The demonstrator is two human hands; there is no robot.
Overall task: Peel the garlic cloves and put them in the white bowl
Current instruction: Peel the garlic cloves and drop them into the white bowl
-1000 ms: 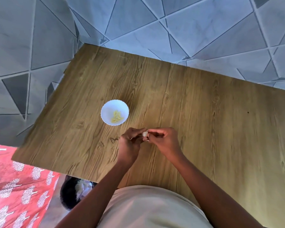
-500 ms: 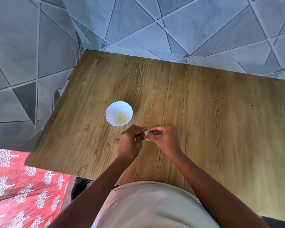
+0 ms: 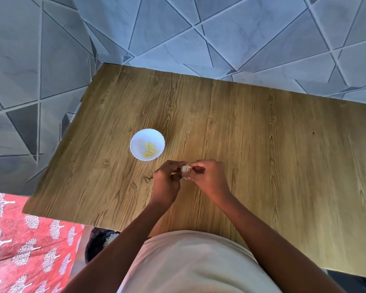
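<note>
White garlic clove (image 3: 185, 169) pinched between both hands, white bowl (image 3: 147, 144) nearby

A: From my remote station, what does the head view show?

B: I see the left hand (image 3: 166, 180) and right hand (image 3: 209, 176) pinching a garlic clove (image 3: 185, 169) between them above the wooden table (image 3: 283, 166); the white bowl (image 3: 137, 142), just beyond, holds peeled cloves (image 3: 150, 150).

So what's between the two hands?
A small pale garlic clove, pinched between the fingertips of the left hand and the right hand. It shows in the head view, just near the white bowl.
</note>
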